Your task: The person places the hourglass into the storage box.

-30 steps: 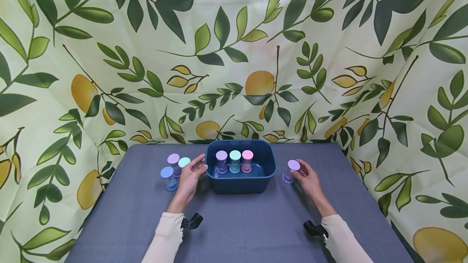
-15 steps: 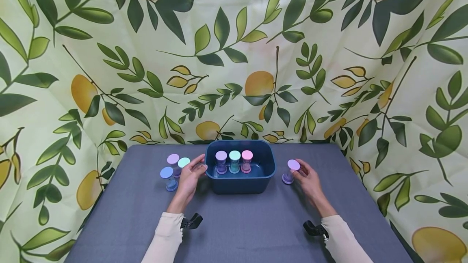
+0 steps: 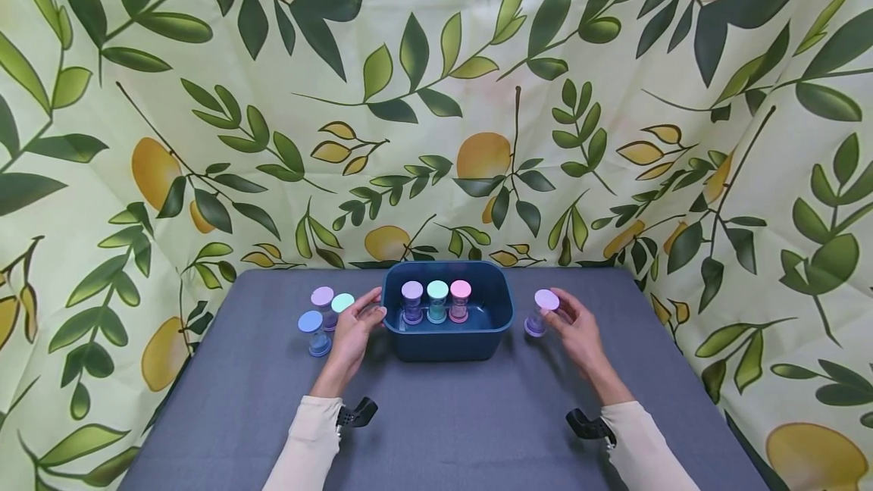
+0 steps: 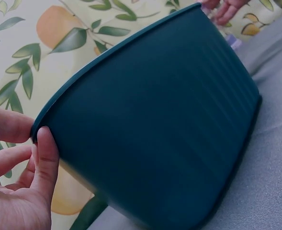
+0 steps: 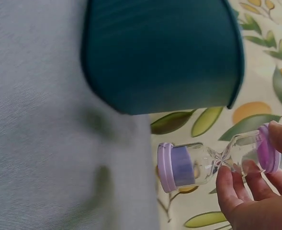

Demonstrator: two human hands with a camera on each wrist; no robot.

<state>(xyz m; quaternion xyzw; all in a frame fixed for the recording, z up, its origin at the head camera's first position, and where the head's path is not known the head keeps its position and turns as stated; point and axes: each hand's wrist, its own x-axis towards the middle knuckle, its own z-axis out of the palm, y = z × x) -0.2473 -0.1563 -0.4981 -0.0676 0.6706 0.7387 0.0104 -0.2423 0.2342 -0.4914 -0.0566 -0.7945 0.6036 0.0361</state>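
Note:
My left hand (image 3: 352, 336) pinches the left rim of a dark blue plastic bin (image 3: 445, 347), thumb outside the wall in the left wrist view. To the right of the bin, my right hand (image 3: 578, 330) holds a sand timer with lilac caps (image 5: 188, 165) by its upper end. Its thumb (image 5: 280, 136) lies at the top cap and the other fingers curl by the upper bulb. Purple sand sits in the timer's lower bulb. Inside the bin stand three upright sand timers: purple (image 3: 412, 301), mint green (image 3: 438, 301) and pink (image 3: 460, 301).
Left of the bin stand a blue sand timer (image 3: 315, 333), a lilac one (image 3: 323, 303) and a mint green one (image 3: 342, 303), the last partly behind my left hand. A grey-blue cloth (image 3: 450, 423) covers the table. A leaf-patterned curtain (image 3: 436, 135) hangs behind it.
My right hand has raised the lilac-capped sand timer slightly and moved it a touch toward the bin. My left hand stays at the rim, and the bin and other timers have not moved.

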